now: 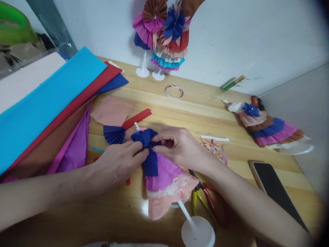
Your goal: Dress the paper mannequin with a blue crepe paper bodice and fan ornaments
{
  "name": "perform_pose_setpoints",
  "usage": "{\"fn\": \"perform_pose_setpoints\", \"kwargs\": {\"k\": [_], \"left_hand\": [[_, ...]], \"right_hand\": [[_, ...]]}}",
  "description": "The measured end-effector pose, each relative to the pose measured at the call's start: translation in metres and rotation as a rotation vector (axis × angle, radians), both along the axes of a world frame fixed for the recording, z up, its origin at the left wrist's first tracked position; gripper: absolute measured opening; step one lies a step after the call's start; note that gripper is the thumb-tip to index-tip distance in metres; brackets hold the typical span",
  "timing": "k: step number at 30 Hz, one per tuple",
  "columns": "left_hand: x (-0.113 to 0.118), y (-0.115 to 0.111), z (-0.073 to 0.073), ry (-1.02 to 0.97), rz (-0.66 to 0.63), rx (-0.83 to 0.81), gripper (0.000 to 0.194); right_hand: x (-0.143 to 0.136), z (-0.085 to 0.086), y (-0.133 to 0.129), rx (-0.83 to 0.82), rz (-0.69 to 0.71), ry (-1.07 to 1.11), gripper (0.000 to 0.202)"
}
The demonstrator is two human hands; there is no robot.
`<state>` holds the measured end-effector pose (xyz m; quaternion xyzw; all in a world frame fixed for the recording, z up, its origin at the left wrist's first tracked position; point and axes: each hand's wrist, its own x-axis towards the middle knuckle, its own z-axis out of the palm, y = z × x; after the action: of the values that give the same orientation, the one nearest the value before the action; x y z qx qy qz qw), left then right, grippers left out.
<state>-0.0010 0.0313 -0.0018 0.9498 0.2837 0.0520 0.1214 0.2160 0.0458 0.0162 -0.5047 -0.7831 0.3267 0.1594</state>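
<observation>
1. Step in hand: fitting the blue bodice on the paper dress [164, 175], which lies on the bench [231, 116] on its white stand [196, 230].
2. Left hand [118, 163] and right hand [177, 145] both pinch the blue crepe, seemingly at the waist.
3. Next move likely calls for holding the pleats tight while fixing them.
4. Dress: blue top, purple, pink and peach tiers.

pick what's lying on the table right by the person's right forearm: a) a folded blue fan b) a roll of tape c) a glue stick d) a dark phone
d: the dark phone lies flat on the wooden table just beside the right forearm, while the right hand and left hand pinch the blue bodice of the paper dress.
</observation>
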Motion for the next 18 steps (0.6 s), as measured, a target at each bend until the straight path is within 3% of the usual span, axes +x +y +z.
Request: {"fn": "perform_pose_setpoints", "kwargs": {"k": [7,12,18], "left_hand": [[0.005,0.001,0.007,0.139,-0.030,-0.017,0.027],[0.005,0.001,0.008,0.156,0.000,-0.026,0.033],[0.001,-0.001,0.008,0.034,0.051,0.012,0.035]], "right_hand": [[0.006,0.003,0.002,-0.212,-0.101,0.280,0.027],[0.015,0.007,0.001,0.038,-0.185,-0.029,0.021],[0.019,0.002,-0.003,-0.029,-0.141,-0.237,0.014]]}}
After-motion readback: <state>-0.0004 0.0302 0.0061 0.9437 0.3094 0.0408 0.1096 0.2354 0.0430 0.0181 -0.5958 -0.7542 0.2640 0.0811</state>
